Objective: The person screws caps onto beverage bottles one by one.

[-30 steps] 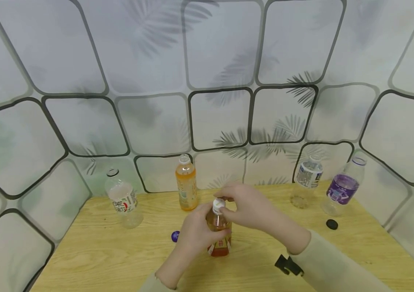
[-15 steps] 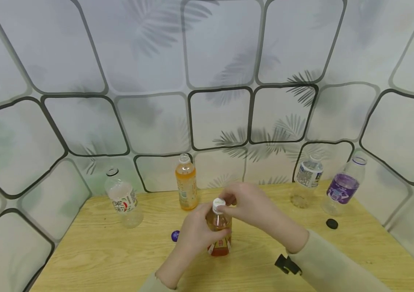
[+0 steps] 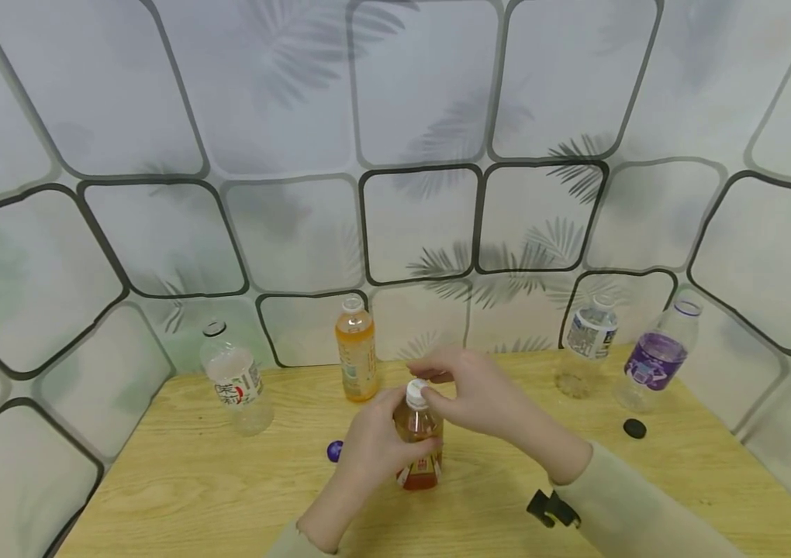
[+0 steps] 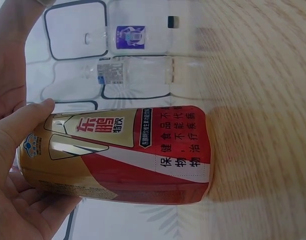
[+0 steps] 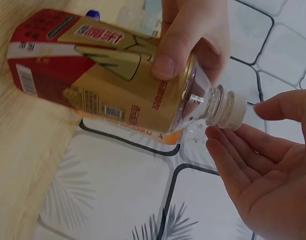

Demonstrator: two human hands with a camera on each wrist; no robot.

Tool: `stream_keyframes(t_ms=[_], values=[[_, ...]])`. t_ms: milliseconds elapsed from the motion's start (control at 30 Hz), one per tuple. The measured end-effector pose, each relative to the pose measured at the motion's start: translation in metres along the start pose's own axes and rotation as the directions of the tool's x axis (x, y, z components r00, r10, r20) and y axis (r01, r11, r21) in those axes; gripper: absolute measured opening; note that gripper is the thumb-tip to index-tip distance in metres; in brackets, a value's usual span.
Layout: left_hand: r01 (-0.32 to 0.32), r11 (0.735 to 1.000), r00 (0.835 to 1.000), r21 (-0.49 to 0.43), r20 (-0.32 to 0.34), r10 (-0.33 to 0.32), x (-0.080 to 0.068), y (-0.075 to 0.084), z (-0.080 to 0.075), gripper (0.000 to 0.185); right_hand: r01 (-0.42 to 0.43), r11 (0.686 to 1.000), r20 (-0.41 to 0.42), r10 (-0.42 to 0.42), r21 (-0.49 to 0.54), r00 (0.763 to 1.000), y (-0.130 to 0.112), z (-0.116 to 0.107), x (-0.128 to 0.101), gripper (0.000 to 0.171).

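Left hand (image 3: 374, 446) grips the tea bottle (image 3: 419, 446) upright on the table (image 3: 179, 488). Right hand (image 3: 482, 395) spread open, fingers around the white cap (image 3: 417, 392). Pinch cap squarely, twist, bottle steady.

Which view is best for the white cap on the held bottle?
Right wrist: the white cap shows side-on and unblocked, with the right hand open beside it. Head shows the cap small, partly behind fingers. Left wrist shows only the bottle label in the left hand grip, no cap.
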State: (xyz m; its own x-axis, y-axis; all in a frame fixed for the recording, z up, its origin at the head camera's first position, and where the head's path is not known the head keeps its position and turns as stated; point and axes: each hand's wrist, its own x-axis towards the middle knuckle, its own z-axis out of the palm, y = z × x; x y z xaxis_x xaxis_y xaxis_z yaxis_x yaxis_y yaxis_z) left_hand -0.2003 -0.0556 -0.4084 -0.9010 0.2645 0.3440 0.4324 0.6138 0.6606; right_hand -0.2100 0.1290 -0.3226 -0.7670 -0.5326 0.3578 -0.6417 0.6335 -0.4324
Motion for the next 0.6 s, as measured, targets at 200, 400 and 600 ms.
stream_keyframes(t_ms=[200,400,600], values=[[-0.015,1.000,1.000,0.007,-0.011,0.015,0.0001,-0.0002,0.0004,0.066,0.088,0.991,0.010,-0.090,0.101,0.996,0.0055,0.0025,0.0019,0.031],[-0.018,1.000,1.000,0.006,-0.002,0.018,0.0002,0.0001,-0.0008,0.065,0.073,0.997,0.014,-0.074,0.040,0.997,0.0038,0.0018,0.0025,0.028],[-0.016,1.000,1.000,0.004,0.006,0.016,0.0005,0.0001,-0.0013,0.065,0.034,0.998,0.009,-0.034,-0.046,0.999,0.0001,0.0019,0.0020,0.024]])
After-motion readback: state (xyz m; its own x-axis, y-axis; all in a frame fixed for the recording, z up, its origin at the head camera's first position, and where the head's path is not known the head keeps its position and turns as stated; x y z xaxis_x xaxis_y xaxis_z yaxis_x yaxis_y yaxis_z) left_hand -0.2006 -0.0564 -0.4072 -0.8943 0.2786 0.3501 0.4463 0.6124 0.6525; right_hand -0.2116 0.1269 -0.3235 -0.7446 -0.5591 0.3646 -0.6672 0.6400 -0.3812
